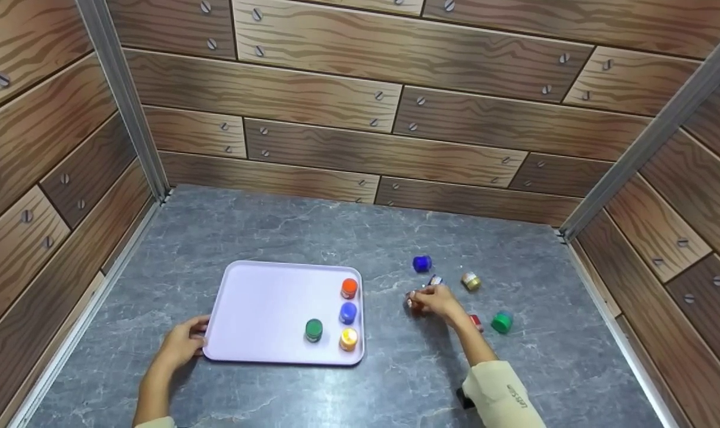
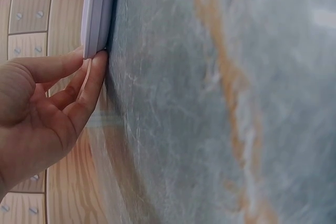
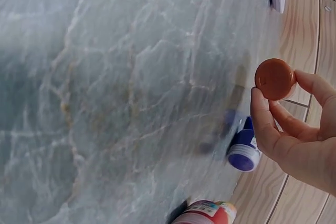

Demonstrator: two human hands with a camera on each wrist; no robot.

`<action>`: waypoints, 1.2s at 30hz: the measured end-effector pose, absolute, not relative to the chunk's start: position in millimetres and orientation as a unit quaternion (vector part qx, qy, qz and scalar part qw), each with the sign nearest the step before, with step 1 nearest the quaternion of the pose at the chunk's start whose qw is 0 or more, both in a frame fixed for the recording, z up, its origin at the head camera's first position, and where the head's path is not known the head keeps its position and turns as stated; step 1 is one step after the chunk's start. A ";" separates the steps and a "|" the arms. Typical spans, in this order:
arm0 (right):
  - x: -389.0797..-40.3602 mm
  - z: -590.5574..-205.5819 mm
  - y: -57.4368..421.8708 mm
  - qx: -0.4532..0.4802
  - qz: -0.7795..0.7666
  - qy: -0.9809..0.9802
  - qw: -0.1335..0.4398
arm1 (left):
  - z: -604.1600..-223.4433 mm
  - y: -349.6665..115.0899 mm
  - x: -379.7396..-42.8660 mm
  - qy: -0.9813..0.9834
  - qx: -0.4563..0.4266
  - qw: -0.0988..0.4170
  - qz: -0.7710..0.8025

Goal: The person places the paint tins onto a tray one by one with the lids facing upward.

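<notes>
My right hand (image 1: pixel 440 302) pinches a small paint jar with a brown lid (image 3: pixel 274 80) between thumb and fingertips, to the right of the tray. In the right wrist view the brown lid faces the camera. At the left edge of the lilac tray (image 1: pixel 264 309), my left hand (image 1: pixel 181 345) grips the rim, thumb on top and fingers below in the left wrist view. On the tray, jars with orange-red (image 1: pixel 349 288), blue (image 1: pixel 348 312) and yellow (image 1: pixel 348 339) lids line the right side. A green-lidded jar (image 1: pixel 314 330) stands left of the yellow one.
Around my right hand lie more jars on the grey marbled tabletop (image 1: pixel 395 392): a dark blue one (image 1: pixel 421 263), a gold one (image 1: pixel 471 281), a green one (image 1: pixel 502 321) and a red one (image 1: pixel 475 323) partly behind my wrist. Wood-patterned walls (image 1: pixel 336 83) enclose the table.
</notes>
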State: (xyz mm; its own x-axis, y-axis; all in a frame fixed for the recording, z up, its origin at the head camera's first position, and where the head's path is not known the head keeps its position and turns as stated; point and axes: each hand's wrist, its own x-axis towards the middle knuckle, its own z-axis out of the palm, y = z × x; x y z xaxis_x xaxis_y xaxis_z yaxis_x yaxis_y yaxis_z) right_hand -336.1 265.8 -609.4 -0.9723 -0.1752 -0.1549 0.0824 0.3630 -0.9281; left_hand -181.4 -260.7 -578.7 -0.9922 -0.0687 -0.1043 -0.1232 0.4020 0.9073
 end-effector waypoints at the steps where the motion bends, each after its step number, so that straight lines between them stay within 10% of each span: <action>1: -334.4 -604.3 262.2 -0.019 -0.565 0.817 0.117 | -578.6 -260.5 -181.4 0.837 -0.057 0.026 0.544; 7: -297.0 -530.5 225.4 -0.002 -0.529 0.839 0.127 | -577.0 -260.3 -181.5 0.839 -0.056 0.026 0.541; 36: -288.9 -516.1 166.2 -0.061 -0.558 0.815 0.140 | -577.1 -260.8 -182.1 0.844 -0.064 0.036 0.532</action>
State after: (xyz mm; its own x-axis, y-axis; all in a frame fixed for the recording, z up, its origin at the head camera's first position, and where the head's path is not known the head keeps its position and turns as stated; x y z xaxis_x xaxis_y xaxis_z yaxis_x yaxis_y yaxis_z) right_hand -288.9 166.2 -516.1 -0.9533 -0.2554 -0.1612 0.0579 0.3694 -0.9275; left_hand -182.1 -260.8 -577.1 -0.9893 -0.0697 -0.1279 -0.1455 0.4267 0.8926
